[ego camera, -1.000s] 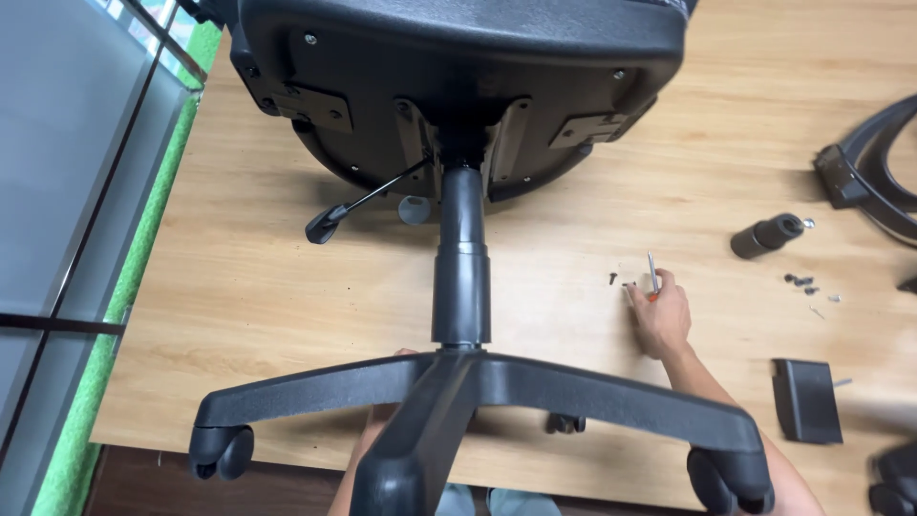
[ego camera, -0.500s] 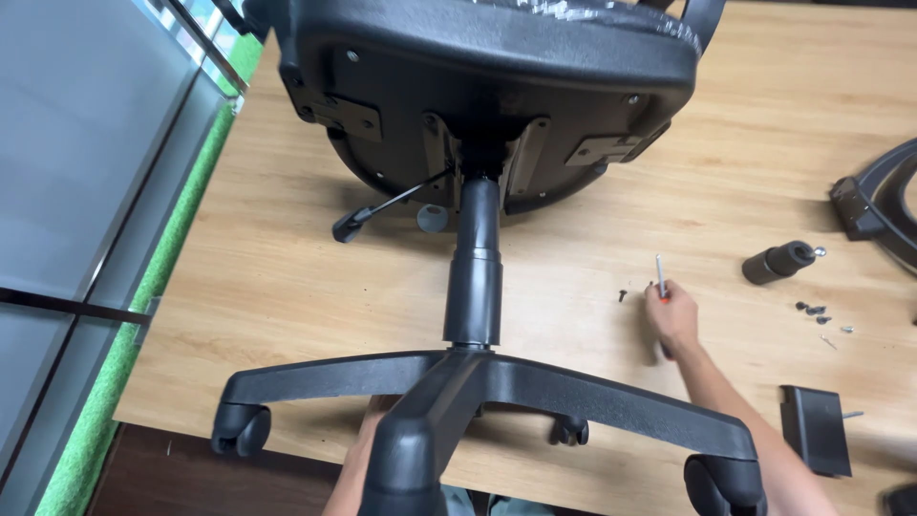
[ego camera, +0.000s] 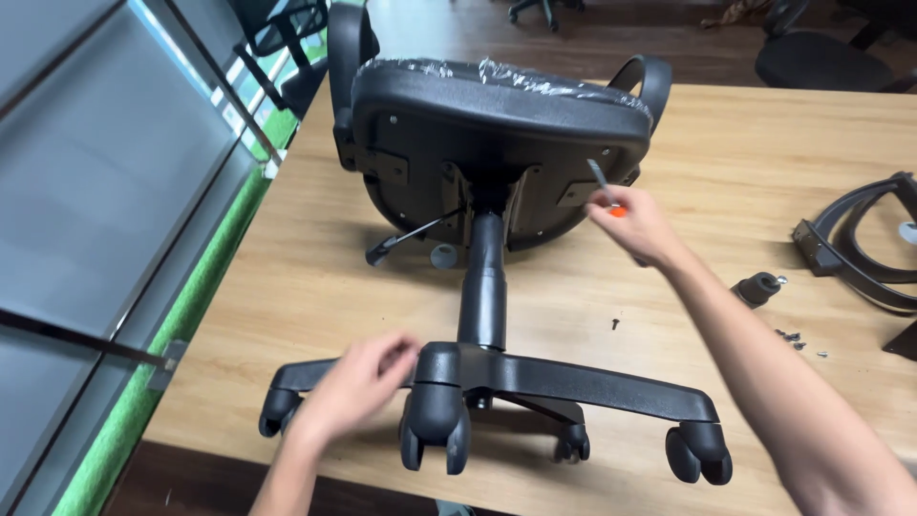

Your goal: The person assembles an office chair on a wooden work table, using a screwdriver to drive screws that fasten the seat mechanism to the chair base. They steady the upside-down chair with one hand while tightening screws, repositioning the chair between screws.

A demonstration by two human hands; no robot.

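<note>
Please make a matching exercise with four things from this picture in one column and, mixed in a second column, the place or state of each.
Things:
1. left hand
2. right hand
3. loose screw
4. plastic wrap

Places or states:
A. lying alone on the wooden table
B. stretched over the chair seat
C. on a leg of the wheeled base
D. holding a screwdriver near the seat's underside

Pairs: 1-C, 2-D, 3-A, 4-B

Both forearms are bare, with no sleeves, gloves, watch or rings showing.
</note>
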